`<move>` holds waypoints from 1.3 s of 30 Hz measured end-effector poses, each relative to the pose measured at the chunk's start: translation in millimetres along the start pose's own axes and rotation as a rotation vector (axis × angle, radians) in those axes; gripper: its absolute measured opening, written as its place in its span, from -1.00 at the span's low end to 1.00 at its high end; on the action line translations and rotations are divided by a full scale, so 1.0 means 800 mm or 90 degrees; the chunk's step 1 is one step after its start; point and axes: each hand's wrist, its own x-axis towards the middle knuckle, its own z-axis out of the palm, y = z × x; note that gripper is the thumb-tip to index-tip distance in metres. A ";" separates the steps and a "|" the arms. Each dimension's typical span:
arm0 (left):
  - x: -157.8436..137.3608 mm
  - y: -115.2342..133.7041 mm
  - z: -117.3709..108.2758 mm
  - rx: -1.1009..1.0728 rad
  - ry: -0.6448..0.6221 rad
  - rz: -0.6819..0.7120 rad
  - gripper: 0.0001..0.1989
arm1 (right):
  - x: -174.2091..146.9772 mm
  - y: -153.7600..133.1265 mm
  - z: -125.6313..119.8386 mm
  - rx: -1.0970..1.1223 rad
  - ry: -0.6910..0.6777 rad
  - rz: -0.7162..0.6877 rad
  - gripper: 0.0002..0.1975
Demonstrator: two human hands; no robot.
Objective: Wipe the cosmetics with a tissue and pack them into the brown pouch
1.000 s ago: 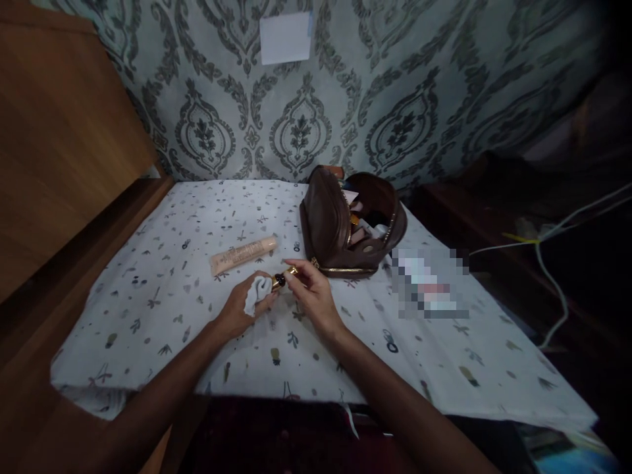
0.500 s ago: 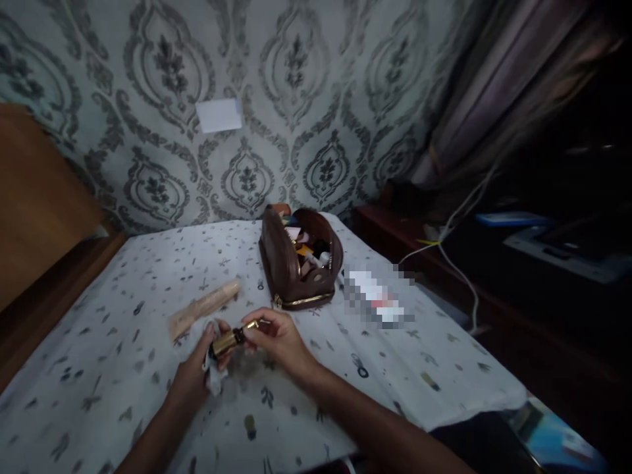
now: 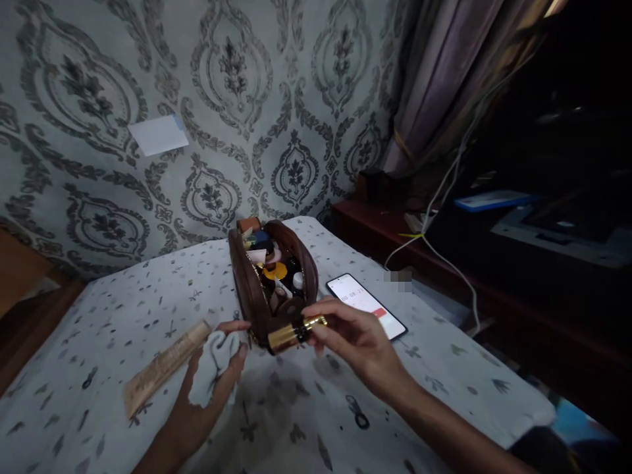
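Taking the view's centre as the dial, damask wallpaper (image 3: 232, 66) spreads across twelve o'clock, with a white paper sheet (image 3: 158, 135) on it at ten. A purple curtain (image 3: 434, 85) hangs between one and two. A white cable (image 3: 474, 291) trails from two to four, fastened by a yellow tie (image 3: 409, 235) at three. A smartphone (image 3: 363, 296) showing running digits lies between four and five; brown wooden furniture (image 3: 20, 270) stands at nine.
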 end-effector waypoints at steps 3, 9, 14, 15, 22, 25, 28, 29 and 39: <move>0.020 0.022 0.007 0.061 -0.069 0.058 -0.51 | 0.012 -0.018 -0.027 -0.064 0.064 -0.040 -0.84; 0.063 0.060 0.023 0.335 -0.165 0.131 -0.40 | 0.046 -0.047 -0.055 -0.228 0.138 -0.131 -0.85; 0.075 0.060 0.030 0.536 -0.183 0.228 -0.31 | 0.073 -0.048 -0.067 -0.283 0.115 -0.186 -0.84; 0.075 0.057 0.030 0.557 -0.179 0.234 -0.31 | 0.077 -0.047 -0.069 -0.292 0.109 -0.192 -0.84; 0.068 0.036 0.028 0.545 -0.160 0.222 -0.35 | 0.110 -0.035 -0.072 -0.340 0.010 -0.232 -0.84; 0.065 0.031 0.031 0.515 -0.152 0.211 -0.36 | 0.121 -0.029 -0.071 -0.378 -0.061 -0.260 -0.84; 0.060 0.029 0.034 0.490 -0.133 0.210 -0.37 | 0.128 -0.023 -0.070 -0.428 -0.134 -0.289 -0.82; 0.059 0.029 0.034 0.488 -0.130 0.211 -0.37 | 0.129 -0.022 -0.069 -0.442 -0.156 -0.296 -0.81; 0.058 0.032 0.039 0.558 -0.127 0.173 -0.34 | 0.147 -0.030 -0.053 -0.562 -0.324 -0.236 -0.97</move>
